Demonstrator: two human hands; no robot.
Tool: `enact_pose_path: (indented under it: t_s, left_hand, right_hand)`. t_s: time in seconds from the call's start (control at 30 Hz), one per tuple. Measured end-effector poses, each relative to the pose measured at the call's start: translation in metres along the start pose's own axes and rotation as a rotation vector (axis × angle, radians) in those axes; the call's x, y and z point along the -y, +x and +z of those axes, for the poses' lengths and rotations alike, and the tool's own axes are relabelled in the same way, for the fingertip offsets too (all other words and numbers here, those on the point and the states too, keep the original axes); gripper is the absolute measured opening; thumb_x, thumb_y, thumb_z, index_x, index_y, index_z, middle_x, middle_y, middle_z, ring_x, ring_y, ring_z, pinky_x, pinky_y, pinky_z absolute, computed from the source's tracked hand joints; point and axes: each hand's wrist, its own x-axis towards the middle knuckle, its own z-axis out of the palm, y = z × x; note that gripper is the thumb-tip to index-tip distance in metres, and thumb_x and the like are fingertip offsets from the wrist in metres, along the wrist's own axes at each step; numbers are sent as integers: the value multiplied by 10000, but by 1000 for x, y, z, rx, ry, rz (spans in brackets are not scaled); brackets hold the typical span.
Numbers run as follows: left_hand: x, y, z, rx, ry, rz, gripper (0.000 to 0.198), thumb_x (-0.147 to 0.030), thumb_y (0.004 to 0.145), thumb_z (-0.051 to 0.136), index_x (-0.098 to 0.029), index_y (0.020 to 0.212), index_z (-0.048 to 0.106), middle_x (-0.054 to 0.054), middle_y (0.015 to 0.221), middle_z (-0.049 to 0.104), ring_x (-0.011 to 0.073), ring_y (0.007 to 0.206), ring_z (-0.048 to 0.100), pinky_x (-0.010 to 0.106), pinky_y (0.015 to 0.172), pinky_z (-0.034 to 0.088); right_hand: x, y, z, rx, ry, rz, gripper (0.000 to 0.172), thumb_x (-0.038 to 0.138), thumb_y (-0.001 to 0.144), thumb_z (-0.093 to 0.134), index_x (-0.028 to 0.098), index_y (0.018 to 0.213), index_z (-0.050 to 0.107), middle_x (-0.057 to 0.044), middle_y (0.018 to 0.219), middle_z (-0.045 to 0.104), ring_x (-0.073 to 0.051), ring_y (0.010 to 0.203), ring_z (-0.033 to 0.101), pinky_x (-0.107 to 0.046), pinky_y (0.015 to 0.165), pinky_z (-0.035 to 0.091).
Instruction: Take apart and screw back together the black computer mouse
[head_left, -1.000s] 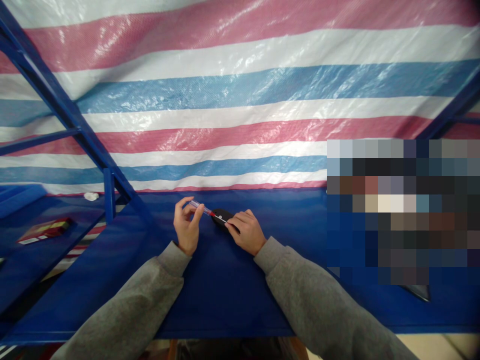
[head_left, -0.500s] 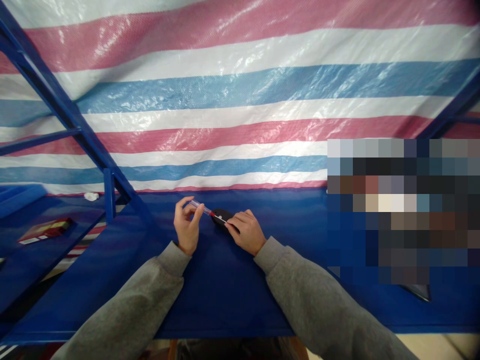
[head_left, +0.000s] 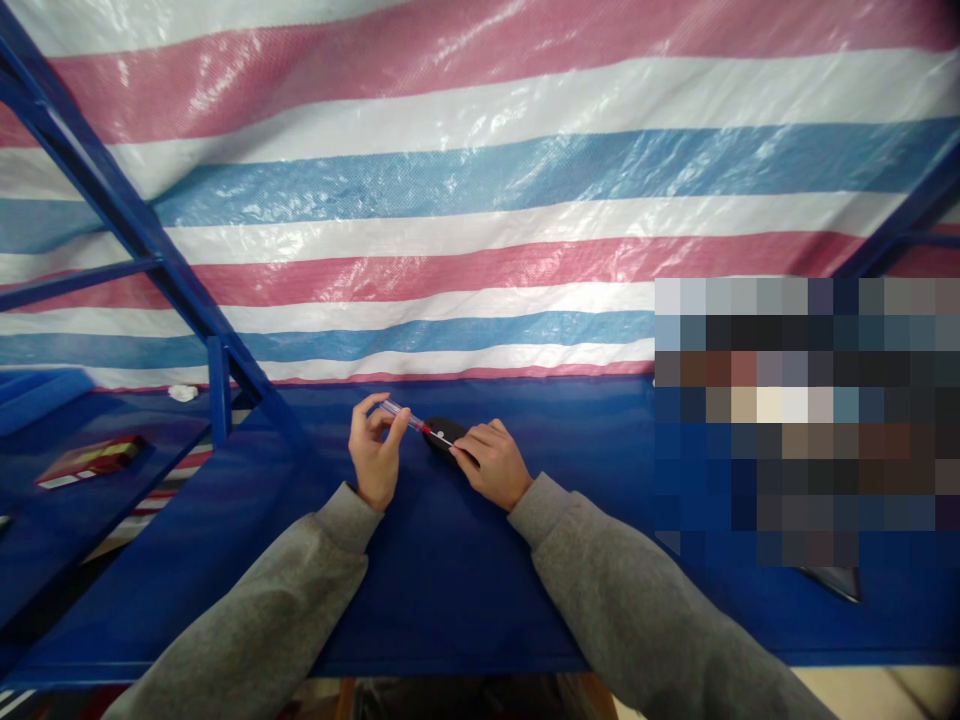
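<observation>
My left hand point(head_left: 375, 450) pinches the clear handle of a small screwdriver point(head_left: 409, 421) with a red collar, its thin shaft slanting down to the right. The tip meets a small black rounded object point(head_left: 442, 434) lying on the blue table point(head_left: 442, 580). My right hand point(head_left: 493, 462) lies over the right end of that black object, fingers curled on it and holding it down. Both forearms wear grey sleeves.
A striped red, white and blue tarp point(head_left: 480, 200) hangs right behind the table. A blue metal frame point(head_left: 150, 240) rises at the left, with a lower blue shelf holding a red and yellow box point(head_left: 86, 460). A dark flat item point(head_left: 832, 583) lies at the right.
</observation>
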Motion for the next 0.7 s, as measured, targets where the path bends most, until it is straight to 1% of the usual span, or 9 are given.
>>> enact_pose_path:
  t_s: [0.33, 0.57, 0.67, 0.7]
  left_hand:
    - [-1, -1, 0, 4, -4, -7, 411, -271, 759, 694, -176, 1113, 508, -58, 603, 518, 81, 560, 501, 214, 637, 434]
    - [-2, 0, 0, -1, 2, -1, 417, -283, 758, 696, -175, 1115, 510, -56, 609, 527, 85, 567, 518, 219, 648, 443]
    - [-3, 0, 0, 0, 9, 8, 412, -282, 763, 692, -170, 1115, 511, -53, 615, 529, 87, 575, 520, 225, 650, 445]
    - [-3, 0, 0, -1, 11, 11, 409, -282, 763, 692, -169, 1113, 513, -53, 616, 527, 88, 576, 521, 226, 649, 445]
  right_hand:
    - [-1, 0, 1, -26, 19, -12, 232, 233, 921, 492, 169, 757, 643, -33, 724, 625, -147, 705, 529, -325, 700, 316]
    - [1, 0, 1, -15, 23, 0, 242, 234, 924, 479, 172, 755, 641, -36, 722, 623, -150, 707, 530, -326, 699, 316]
    - [4, 1, -4, -3, 26, 35, 223, 290, 911, 503, 171, 790, 647, -46, 750, 627, -162, 725, 534, -330, 709, 322]
    - [5, 2, -6, 0, 30, 52, 223, 342, 893, 531, 167, 821, 650, -53, 774, 628, -171, 735, 535, -335, 717, 326]
